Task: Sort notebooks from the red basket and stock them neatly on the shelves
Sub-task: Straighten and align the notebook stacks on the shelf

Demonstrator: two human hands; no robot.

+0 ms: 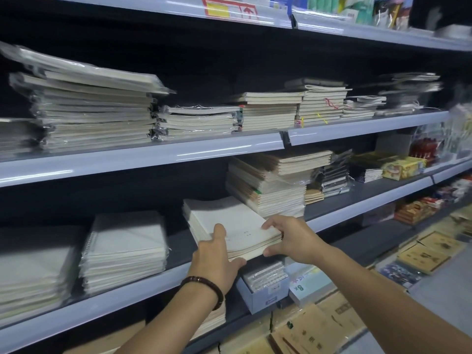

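A stack of cream-covered notebooks [229, 221] lies on the lower shelf [127, 290], its near corner jutting over the shelf's front edge. My left hand [217, 256] grips the stack's near left corner, thumb on top and fingers underneath; a dark bead bracelet circles that wrist. My right hand [288, 238] holds the near right corner, fingers on the top cover and thumb below the edge. The red basket is out of view.
A wrapped spiral notebook stack [125, 249] sits left of the held stack, and a taller pile [268, 185] stands right behind it. The shelf above [153, 154] carries several more stacks. Below are a grey box [263, 287] and brown-covered books [319, 325].
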